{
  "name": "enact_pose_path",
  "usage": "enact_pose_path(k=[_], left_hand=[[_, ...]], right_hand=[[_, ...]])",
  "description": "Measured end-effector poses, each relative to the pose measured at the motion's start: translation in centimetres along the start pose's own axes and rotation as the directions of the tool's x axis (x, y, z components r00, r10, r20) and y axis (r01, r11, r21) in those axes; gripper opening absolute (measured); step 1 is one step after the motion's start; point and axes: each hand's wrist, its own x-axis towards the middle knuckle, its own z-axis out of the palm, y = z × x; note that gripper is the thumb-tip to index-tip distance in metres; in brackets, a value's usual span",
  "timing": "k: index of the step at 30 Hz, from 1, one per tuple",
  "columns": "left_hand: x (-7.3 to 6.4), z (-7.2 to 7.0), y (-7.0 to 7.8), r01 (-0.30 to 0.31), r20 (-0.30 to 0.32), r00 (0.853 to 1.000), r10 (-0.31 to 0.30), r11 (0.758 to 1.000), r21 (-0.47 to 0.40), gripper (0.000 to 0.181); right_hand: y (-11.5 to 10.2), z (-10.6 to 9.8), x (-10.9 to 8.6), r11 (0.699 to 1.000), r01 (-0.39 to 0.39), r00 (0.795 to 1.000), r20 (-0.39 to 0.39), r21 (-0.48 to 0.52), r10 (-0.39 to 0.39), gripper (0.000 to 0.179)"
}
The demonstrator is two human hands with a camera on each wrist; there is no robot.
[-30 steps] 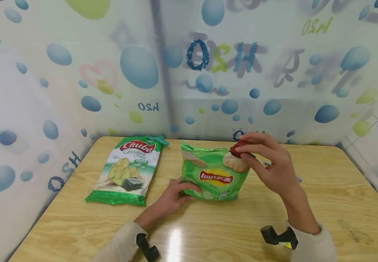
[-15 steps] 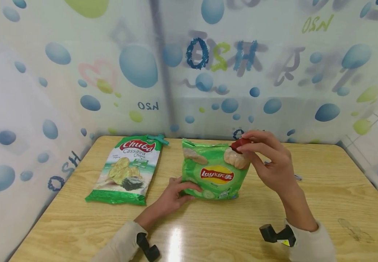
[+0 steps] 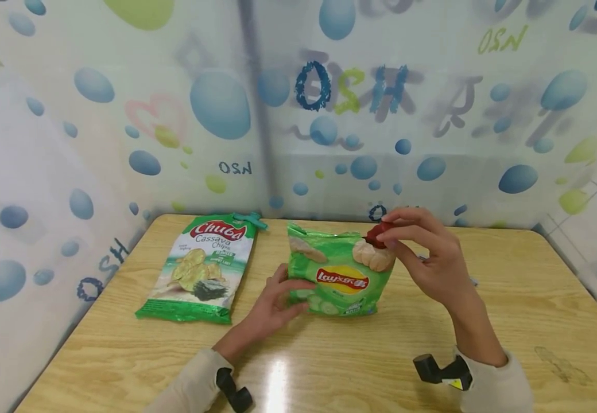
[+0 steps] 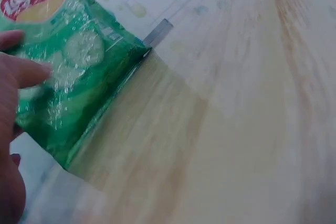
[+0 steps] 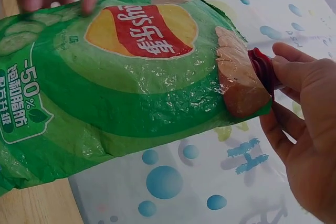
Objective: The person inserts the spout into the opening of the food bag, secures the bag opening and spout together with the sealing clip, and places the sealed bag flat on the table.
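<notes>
A green Lay's chip bag (image 3: 342, 295) stands upright on the table in the head view, its top edge facing the wall. My left hand (image 3: 270, 304) grips its lower left side, with fingers lying across the front in the left wrist view. At the bag's upper right corner, my right hand (image 3: 433, 258) pinches a red bag clip (image 3: 378, 234) between thumb and fingers. The right wrist view shows the red clip (image 5: 261, 70) set against the bag's top edge. My fingers partly cover the clip, so how far it grips the edge is hidden.
To the left lies a green and white Chuba cassava chip bag (image 3: 200, 269) with a teal clip (image 3: 250, 220) at its top corner. A small grey object (image 3: 473, 281) shows partly behind my right wrist. A curtain printed with bubbles (image 3: 324, 189) borders the wooden table (image 3: 360, 367).
My left hand has shifted its fingers slightly up along the bag's left side. The red clip dipped a little at the corner. The Chuba bag has stayed in place.
</notes>
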Motion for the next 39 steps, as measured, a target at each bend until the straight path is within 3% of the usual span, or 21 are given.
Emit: enact_pose_path(k=[3,7,10,14,18,23,27,30,32,39], left_hand=[[1.7,-0.3,1.4,-0.156,-0.111,0.982,0.153,0.987,-0.022,0.043],[4.4,-1.1,3.1,-0.319,-0.221,0.924,0.311,0.948,0.001,0.042],[5.8,-1.6,3.9,-0.328,-0.282,0.904,0.320,0.945,0.022,0.045],[7.6,-2.2,5.6,-0.283,-0.326,0.899,0.292,0.956,0.078,0.043],[9.4,-2.3,7.0,-0.262,-0.322,0.894,0.311,0.947,0.186,0.039],[11.4,-2.1,8.8,-0.282,-0.260,0.880,0.397,0.878,0.388,0.038],[12.0,-1.6,9.8,-0.281,-0.138,0.910,0.392,0.824,0.492,0.036],[12.1,-1.2,10.1,-0.281,-0.068,0.927,0.370,0.800,0.530,0.035],[12.1,-1.0,10.1,-0.286,-0.052,0.928,0.369,0.795,0.536,0.031],[12.0,-0.9,9.8,-0.333,-0.065,0.900,0.431,0.777,0.534,0.021]], right_hand=[[0.0,-0.1,-0.1,1.000,-0.001,1.000,0.007,0.002,0.001,0.031],[-0.1,-0.3,-0.1,1.000,0.002,1.000,0.018,0.007,-0.002,0.031],[0.0,-0.3,-0.1,1.000,0.002,1.000,0.024,0.011,-0.002,0.031],[0.0,-0.3,-0.1,1.000,-0.007,0.999,0.032,0.025,0.006,0.030],[-0.1,-0.3,-0.1,0.999,-0.012,0.999,0.038,0.037,0.011,0.030],[-0.3,-0.3,0.1,0.999,-0.004,0.999,0.037,0.047,0.002,0.030],[-0.5,-0.3,0.2,0.999,0.003,0.999,0.045,0.049,-0.005,0.029],[-0.5,-0.2,0.2,0.999,0.006,0.999,0.046,0.045,-0.008,0.028],[-0.5,-0.2,0.3,0.999,0.009,0.999,0.045,0.043,-0.011,0.028],[-0.5,-0.1,0.3,0.999,0.018,0.999,0.041,0.027,-0.019,0.028]])
